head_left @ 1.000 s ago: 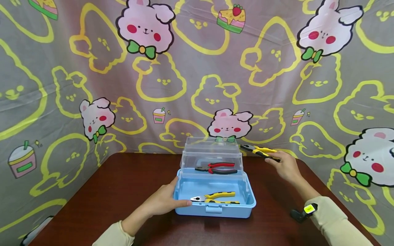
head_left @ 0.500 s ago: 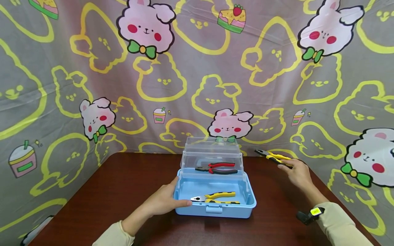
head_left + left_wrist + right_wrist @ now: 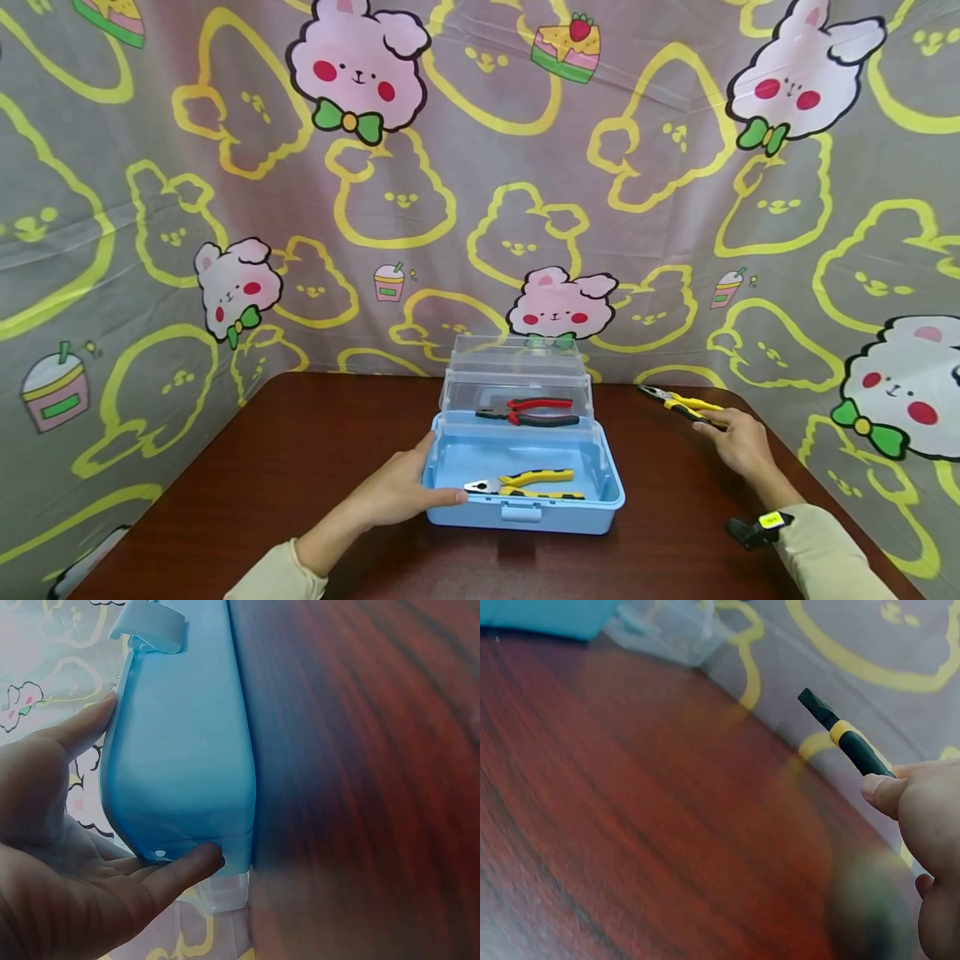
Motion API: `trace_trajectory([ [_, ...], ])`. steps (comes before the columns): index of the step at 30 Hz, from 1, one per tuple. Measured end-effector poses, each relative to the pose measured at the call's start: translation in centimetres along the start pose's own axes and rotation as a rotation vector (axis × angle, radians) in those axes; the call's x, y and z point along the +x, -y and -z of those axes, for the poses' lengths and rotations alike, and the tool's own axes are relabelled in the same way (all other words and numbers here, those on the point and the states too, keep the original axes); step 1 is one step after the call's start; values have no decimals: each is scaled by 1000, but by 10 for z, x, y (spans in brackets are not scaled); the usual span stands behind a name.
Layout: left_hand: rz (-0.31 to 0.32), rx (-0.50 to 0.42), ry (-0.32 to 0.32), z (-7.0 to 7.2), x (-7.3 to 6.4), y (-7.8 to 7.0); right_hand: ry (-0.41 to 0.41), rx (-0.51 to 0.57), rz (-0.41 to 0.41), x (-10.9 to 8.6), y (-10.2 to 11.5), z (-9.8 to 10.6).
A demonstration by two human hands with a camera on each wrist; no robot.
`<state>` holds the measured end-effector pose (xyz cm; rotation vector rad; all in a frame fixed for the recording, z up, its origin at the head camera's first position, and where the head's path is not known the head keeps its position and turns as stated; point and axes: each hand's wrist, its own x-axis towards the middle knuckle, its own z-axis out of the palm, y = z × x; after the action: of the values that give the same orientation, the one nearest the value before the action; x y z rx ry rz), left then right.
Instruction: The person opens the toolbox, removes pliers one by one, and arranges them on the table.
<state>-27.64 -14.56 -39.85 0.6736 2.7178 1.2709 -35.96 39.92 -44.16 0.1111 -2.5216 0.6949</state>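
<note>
My left hand point(image 3: 397, 487) grips the near left corner of a light blue toolbox point(image 3: 558, 517), thumb over the front rim and fingers against the side. In the left wrist view its fingertips press the toolbox wall point(image 3: 187, 750). Silver-headed pliers with yellow and black handles point(image 3: 543, 476) lie inside at the front. Red and black pliers point(image 3: 547, 403) rest in the raised clear tray point(image 3: 465, 392). To the right, my right hand point(image 3: 742, 446) holds another yellow and black pair of pliers point(image 3: 672, 401) by the handles, head pointing back and left, as the right wrist view also shows.
The dark red-brown table point(image 3: 315, 433) carries the toolbox near its middle. A cartoon-printed curtain point(image 3: 465, 167) hangs behind it and at both sides. The toolbox latch point(image 3: 521, 512) faces the front. A black wrist camera point(image 3: 750, 532) sits on the right wrist.
My right hand has moved right and lower in view with the pliers, away from the toolbox's raised tray. My left hand and the toolbox have stayed put.
</note>
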Motion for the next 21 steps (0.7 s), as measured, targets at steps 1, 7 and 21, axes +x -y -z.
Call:
trace_trajectory([
  [1, -2, -3, 1, 0, 0, 0, 3, -6, -4, -1, -3, -1],
  [7, -14, -12, 9, 0, 1, 0, 33, -21, -50, -4, -15, -5],
  [21, -10, -7, 7, -1, 0, 1, 264, -102, -150, 3, -21, 2],
])
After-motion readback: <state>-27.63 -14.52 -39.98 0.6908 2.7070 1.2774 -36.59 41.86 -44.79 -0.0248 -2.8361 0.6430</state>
